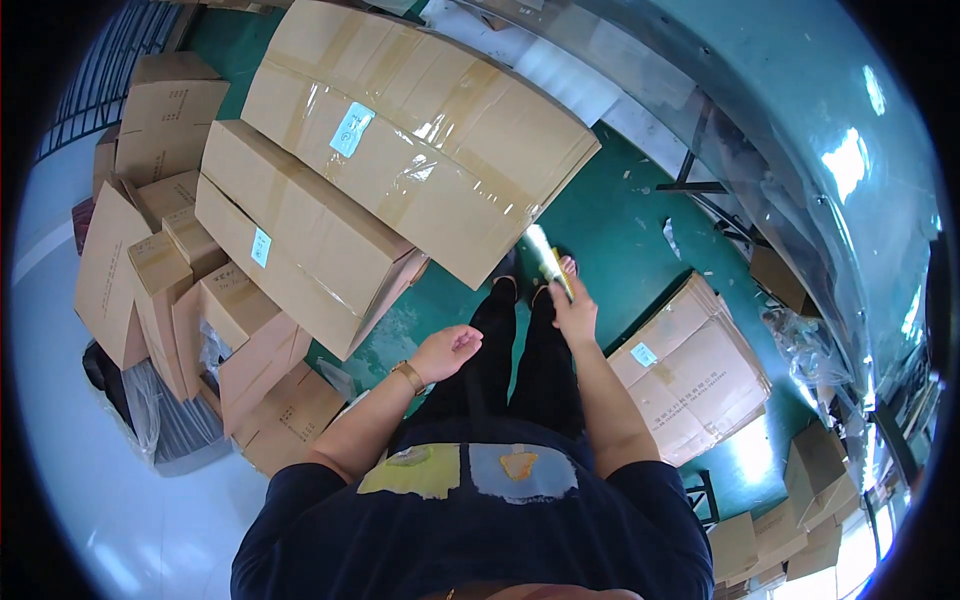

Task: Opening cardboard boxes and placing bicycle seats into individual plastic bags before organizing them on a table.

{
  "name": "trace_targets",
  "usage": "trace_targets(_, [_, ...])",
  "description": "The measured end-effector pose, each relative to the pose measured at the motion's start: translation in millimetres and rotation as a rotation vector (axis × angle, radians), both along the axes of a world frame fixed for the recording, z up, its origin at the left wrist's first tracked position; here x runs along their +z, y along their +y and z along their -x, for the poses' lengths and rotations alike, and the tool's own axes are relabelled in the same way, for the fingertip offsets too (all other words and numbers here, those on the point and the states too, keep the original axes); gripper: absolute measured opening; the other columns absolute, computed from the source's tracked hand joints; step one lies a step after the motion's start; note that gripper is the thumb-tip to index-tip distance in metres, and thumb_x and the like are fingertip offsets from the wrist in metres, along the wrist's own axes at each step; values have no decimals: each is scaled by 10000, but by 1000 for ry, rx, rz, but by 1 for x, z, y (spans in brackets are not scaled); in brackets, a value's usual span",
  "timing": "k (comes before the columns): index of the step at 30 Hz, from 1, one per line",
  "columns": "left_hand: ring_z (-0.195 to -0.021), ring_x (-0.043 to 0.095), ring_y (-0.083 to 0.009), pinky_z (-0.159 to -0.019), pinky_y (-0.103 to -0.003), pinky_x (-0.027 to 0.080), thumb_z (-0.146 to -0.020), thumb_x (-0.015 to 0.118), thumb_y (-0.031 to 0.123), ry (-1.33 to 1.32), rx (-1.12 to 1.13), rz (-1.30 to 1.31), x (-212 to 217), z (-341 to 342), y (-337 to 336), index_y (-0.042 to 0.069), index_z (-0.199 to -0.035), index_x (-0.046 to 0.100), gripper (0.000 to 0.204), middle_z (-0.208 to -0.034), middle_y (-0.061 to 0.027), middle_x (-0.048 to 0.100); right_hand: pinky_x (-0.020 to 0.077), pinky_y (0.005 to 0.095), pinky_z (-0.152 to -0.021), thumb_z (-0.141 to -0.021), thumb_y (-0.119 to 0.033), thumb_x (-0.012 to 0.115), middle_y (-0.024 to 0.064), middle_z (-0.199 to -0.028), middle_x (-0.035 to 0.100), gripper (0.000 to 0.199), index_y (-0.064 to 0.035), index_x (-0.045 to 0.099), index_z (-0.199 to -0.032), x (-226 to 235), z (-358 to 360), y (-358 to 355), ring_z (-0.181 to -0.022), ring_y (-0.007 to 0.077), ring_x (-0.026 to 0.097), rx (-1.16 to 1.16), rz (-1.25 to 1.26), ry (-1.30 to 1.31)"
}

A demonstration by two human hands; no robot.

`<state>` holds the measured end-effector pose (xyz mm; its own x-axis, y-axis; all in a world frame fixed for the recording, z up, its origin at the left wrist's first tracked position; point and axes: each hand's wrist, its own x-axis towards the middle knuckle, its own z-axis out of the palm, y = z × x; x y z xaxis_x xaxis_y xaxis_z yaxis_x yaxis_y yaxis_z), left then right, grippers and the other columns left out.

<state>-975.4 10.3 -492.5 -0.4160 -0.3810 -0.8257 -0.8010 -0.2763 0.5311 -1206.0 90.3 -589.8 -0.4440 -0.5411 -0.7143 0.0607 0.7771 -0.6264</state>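
My right hand (pixel 575 315) grips a narrow, shiny yellow-and-white thing (pixel 543 256) that looks like a roll of packing tape seen edge-on; glare hides its detail. In front of my body, my left hand (pixel 448 353) is loosely closed, its fingers curled in and nothing visible in them. Ahead stands a large taped carton (pixel 400 130) with a pale blue label. The thing in my right hand is close to its near right corner; contact cannot be told. A second long carton (pixel 290 235), also labelled, lies to the left, beyond my left hand.
Several smaller cartons (pixel 160 270) are heaped at the left beside a plastic-covered grey item (pixel 180 420). Flattened cartons (pixel 690 370) lie on the green floor to my right. A large sheet of clear plastic (pixel 800 130) spans the right side. More boxes (pixel 780 535) stand lower right.
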Motion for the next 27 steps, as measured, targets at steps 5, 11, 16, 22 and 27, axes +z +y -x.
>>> trace_targets(5, [-855, 621, -135, -800, -281, 495, -902, 588, 234, -25, 11, 29, 4, 0, 8, 67, -1076, 609, 241, -938, -63, 659, 502, 265, -550, -868, -283, 634, 71, -697, 622, 345, -66, 582, -1132, 4, -6, 38, -579, 120, 601, -125, -34, -221])
trace_targets(11, [-866, 641, -222, -779, -338, 506, -882, 590, 287, 43, 55, 57, -4, -12, 11, 50, -1049, 606, 291, -936, -109, 663, 525, 269, -653, -922, -179, 566, 98, -870, 645, 312, -24, 470, -1176, 10, 45, 16, -717, 142, 621, -323, 171, -432])
trace_targets(16, [-837, 637, -226, -741, -335, 503, -877, 595, 291, 22, 98, 95, -10, -56, -15, 51, -1090, 588, 320, -924, -110, 660, 519, 260, -650, -899, -118, 588, 87, -901, 635, 303, -28, 471, -1164, 31, 51, -14, -739, 139, 619, -33, 107, -407])
trace_targets(22, [-854, 613, -284, -739, -360, 493, -848, 591, 233, 57, 316, 358, -51, -138, -164, 33, -1094, 565, 318, -905, -147, 628, 488, 228, -623, -884, -86, 595, 40, -904, 594, 324, -36, 481, -1183, 45, 64, -121, -703, 107, 585, 338, 176, -279])
trace_targets(27, [-1069, 527, -374, -927, -415, 436, -840, 569, 203, -113, 419, 792, -80, -194, -363, 6, -1148, 539, 368, -1153, -219, 523, 471, 260, -676, -848, -126, 645, 70, -874, 635, 315, -36, 579, -1143, 77, 31, -308, -745, 133, 593, 777, 316, 143])
